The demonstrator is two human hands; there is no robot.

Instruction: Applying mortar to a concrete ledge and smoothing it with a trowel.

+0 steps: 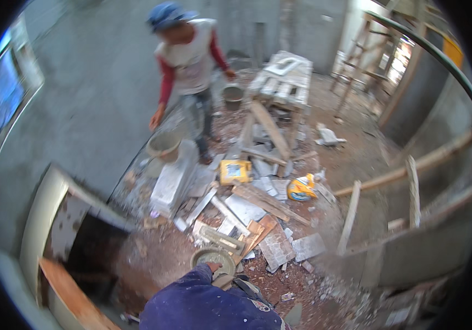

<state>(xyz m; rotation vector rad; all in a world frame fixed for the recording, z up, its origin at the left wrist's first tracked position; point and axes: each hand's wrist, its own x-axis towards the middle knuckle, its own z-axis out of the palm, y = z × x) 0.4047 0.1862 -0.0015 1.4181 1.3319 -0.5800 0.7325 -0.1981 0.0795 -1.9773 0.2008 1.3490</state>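
At the lower middle, my left hand [214,267] reaches out of a dark blue sleeve [192,289] and is closed on the near rim of a round grey mortar bucket [209,251]. Greyish material shows inside that bucket, but the fingertips are too small to make out clearly. My right hand is out of view, below or behind the blue clothing. A flat grey-green pointed piece [293,314] shows at the lower edge, right of my body; its kind is unclear.
A co-worker [189,60] in a blue cap stands beside another bucket [164,146] on a pale block [174,179]. Broken tiles [276,247], planks [269,203] and a yellow jerrycan [235,171] litter the ground. Behind stands a wooden workbench [282,82]; a timber frame [351,214] is at right.
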